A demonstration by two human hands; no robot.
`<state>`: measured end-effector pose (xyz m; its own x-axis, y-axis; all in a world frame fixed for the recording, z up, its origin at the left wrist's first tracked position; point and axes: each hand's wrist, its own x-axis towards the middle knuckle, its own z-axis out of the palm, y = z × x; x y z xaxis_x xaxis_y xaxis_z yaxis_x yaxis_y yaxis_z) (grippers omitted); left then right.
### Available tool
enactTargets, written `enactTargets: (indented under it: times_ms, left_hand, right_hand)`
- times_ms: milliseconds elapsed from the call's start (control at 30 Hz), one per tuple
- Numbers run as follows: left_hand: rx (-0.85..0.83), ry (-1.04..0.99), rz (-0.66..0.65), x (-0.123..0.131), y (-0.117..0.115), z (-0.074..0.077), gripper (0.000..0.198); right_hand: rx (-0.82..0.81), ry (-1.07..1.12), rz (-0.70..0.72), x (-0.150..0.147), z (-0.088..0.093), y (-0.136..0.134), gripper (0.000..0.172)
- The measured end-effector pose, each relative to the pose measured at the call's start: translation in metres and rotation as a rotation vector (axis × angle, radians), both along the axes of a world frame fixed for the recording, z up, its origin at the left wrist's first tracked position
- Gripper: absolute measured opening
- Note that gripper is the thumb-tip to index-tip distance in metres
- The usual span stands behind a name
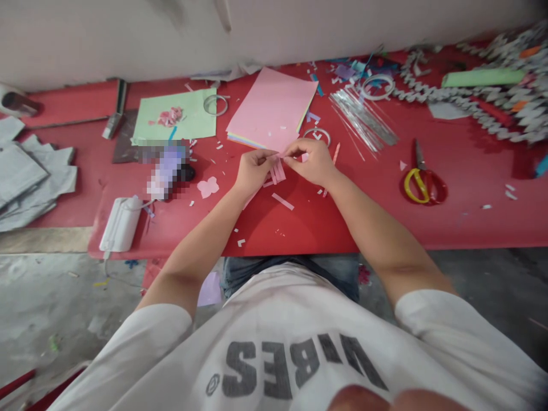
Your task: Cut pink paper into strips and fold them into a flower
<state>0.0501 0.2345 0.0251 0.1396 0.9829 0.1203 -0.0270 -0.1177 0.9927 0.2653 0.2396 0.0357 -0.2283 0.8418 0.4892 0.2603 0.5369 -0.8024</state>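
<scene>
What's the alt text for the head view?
A person's hands pinch cut pink paper over a scrap-littered red table. Beyond them lies a stack of coloured sheets, pink on top; yellow-and-red-handled scissors lie to the right, a pale green sheet with pink scraps to the left.

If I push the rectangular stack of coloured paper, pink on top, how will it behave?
The paper stack may slide apart, since blue and yellow edges show under the pink top. Lying flat, it seems unlikely to tip. Its thin sheets would probably bend if lifted.
</scene>
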Motion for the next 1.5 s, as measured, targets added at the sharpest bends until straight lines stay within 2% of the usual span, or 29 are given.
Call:
enactTargets:
  times_ms: [367,600,933,1267,1500]
  left_hand:
    - [0.006,0.022,0.021,-0.002,0.004,-0.016,0.019]
    - [0.008,0.034,0.115,-0.001,0.003,-0.014,0.023]
    - [-0.018,0.014,0.118,0.001,0.002,-0.015,0.023]
    - [-0.110,-0.046,0.092,0.005,-0.001,-0.014,0.029]
    - [-0.099,-0.096,0.112,0.005,0.000,-0.014,0.028]
  right_hand:
    - [0.039,-0.020,-0.017,-0.005,-0.004,-0.001,0.012]
    - [0.095,-0.020,-0.042,-0.008,-0.008,0.000,0.011]
    - [0.116,-0.016,-0.076,-0.013,-0.009,-0.002,0.011]
    - [0.089,0.047,-0.058,-0.015,-0.013,0.001,0.020]
    - [0.096,0.083,-0.075,-0.016,-0.016,0.003,0.023]
